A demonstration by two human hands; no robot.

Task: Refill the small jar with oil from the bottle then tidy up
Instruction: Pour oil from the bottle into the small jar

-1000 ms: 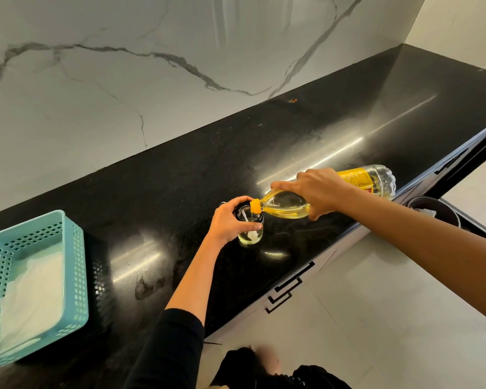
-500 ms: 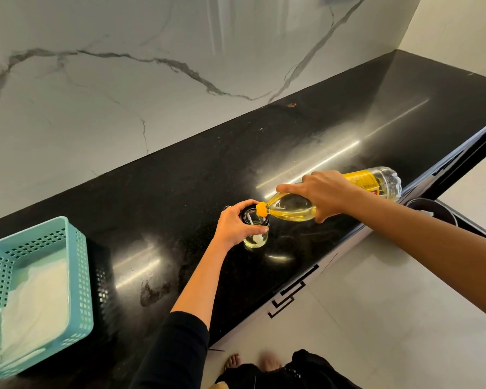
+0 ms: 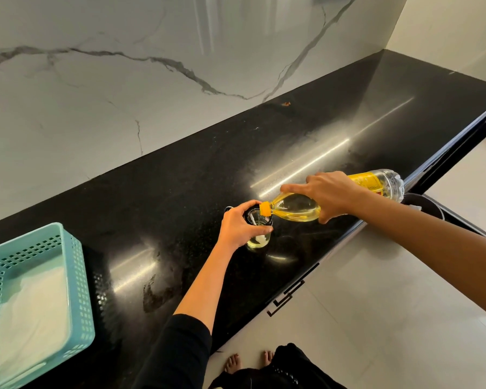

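Note:
A small clear glass jar (image 3: 260,240) stands on the black counter (image 3: 180,192) near its front edge, with pale oil in its bottom. My left hand (image 3: 237,227) grips the jar around its upper part. My right hand (image 3: 331,196) holds a clear plastic oil bottle (image 3: 295,210) tipped almost level, its yellow neck over the jar's mouth. Yellow oil pools in the bottle's neck end. The bottle's yellow label and base stick out behind my right hand.
A teal perforated basket (image 3: 76,276) with white cloth inside sits at the counter's left end. A marble wall backs the counter. A dark round bin (image 3: 424,206) stands on the floor to the right. A smear marks the counter near the front edge (image 3: 155,293).
Both hands, jar and bottle keep the same pose; the bottle stays tipped over the jar. Only the camera view has shifted slightly.

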